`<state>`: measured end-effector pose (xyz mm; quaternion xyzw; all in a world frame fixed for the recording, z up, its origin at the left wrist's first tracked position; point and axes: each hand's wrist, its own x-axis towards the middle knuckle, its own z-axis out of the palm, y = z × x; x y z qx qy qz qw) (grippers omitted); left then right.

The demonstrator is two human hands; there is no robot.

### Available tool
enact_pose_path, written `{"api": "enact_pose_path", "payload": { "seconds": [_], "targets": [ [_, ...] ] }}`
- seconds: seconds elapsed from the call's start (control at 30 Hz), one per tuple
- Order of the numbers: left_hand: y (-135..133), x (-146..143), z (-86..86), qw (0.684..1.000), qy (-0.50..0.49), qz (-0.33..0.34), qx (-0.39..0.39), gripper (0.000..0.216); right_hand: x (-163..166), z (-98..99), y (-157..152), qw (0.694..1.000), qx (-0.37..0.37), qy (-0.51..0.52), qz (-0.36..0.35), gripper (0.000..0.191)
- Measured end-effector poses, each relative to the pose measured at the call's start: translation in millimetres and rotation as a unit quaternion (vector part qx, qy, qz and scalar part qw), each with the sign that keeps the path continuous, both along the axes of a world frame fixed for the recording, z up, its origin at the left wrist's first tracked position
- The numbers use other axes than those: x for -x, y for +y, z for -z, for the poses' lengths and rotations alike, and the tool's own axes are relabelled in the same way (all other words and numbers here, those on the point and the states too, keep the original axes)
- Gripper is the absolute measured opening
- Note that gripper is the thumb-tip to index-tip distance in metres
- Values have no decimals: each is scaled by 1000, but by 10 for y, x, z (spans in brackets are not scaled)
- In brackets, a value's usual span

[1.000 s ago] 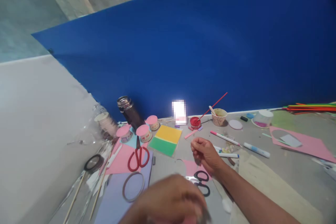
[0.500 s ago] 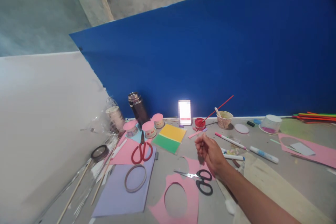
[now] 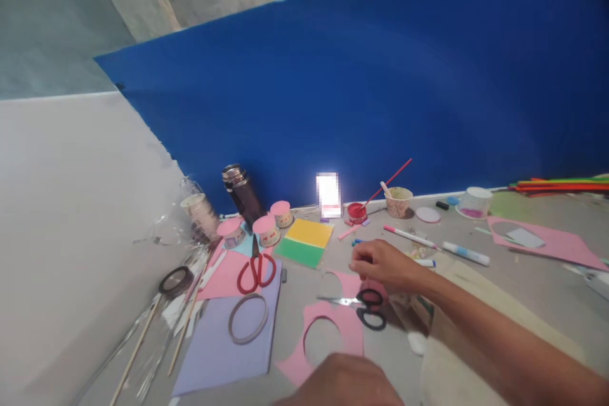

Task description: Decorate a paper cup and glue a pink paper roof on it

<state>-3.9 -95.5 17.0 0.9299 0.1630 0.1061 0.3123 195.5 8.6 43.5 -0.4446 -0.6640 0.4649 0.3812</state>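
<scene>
My right hand [image 3: 387, 266] is above the table with its fingers curled in. Whatever it may hold is hidden; a small blue tip [image 3: 356, 242] shows just beyond the fingers, and I cannot tell whether it is held. Just below it lie black-handled scissors [image 3: 371, 309], slightly spread. At the bottom edge appears the back of my left hand [image 3: 345, 384], its fingers out of sight. It covers part of a pink sheet with round cut-outs [image 3: 353, 323].
Red-handled scissors [image 3: 257, 269], a tape roll [image 3: 231, 328] and lilac paper [image 3: 214, 361] lie left. Behind stand pink-topped cups [image 3: 266, 230], a dark flask [image 3: 242, 196] and a red paint pot [image 3: 356, 212]. Markers [image 3: 466, 254] and a paper bowl [image 3: 398, 203] are right.
My left hand has come into view at the bottom edge. My right hand has turned and tipped lower, with its knuckles now upward. The view has shifted slightly.
</scene>
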Motion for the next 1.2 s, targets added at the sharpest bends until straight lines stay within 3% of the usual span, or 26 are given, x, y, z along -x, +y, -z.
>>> {"api": "enact_pose_path", "payload": {
  "seconds": [0.13, 0.27, 0.43, 0.57, 0.7, 0.8, 0.9, 1.0, 1.1, 1.2],
  "targets": [
    [-28, 45, -164, 994, -66, -7, -92, 38, -148, 118, -314, 984, -36, -170, -25, 13],
    [104, 126, -230, 984, -85, -65, -145, 37, -156, 333, -489, 908, -121, -394, -74, 7],
    [384, 235, -6, 947, -122, -138, -264, 42, -170, 520, -513, 912, -130, -386, -50, 11],
    [400, 257, 219, 942, -101, -133, -291, 40, -241, 654, -503, 916, -161, -363, -52, 8],
    [290, 226, 278, 951, -93, -103, -275, 39, -288, 692, -500, 937, -151, -312, -35, 10],
    [260, 216, 239, 953, -116, -102, -260, 41, -294, 620, -483, 971, -65, -230, 20, 17],
    [297, 221, 210, 954, -133, -121, -239, 42, -305, 513, -443, 995, 41, -47, 83, 30],
    [380, 239, 209, 949, -132, -174, -228, 43, -357, 414, -382, 966, 163, 159, 120, 43],
    [492, 276, 212, 940, -112, -253, -199, 38, -467, 348, -302, 942, 143, 246, 176, 44],
    [606, 321, 202, 934, -69, -311, -162, 27, -642, 311, -221, 931, 119, 264, 221, 42]
  ]
}}
